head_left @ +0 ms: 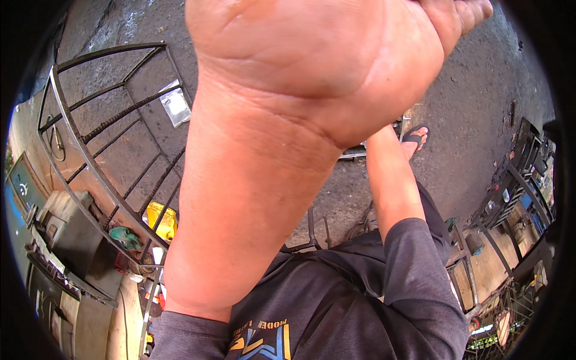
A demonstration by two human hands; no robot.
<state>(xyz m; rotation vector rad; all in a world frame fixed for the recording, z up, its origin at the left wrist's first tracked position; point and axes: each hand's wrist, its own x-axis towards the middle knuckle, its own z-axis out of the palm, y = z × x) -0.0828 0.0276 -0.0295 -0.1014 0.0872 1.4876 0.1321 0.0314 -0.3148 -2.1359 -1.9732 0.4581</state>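
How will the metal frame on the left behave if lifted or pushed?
Probably stiff: the metal frame has crossbars running between its outer bars. Likely light for its bulk, since it's mostly open gaps. Unlikely to roll, given its angular corners.

On my feed, the floor [480, 90] is dark grey, rough and stained. A pale, glossy packet [175, 107] lies on it at ten o'clock. I see a barred metal frame [114, 120] standing between nine and ten, its footing unclear to me. A mostly hidden metal piece [354, 154] sits near centre, towards two; beyond it rests a sandalled foot [415, 138].
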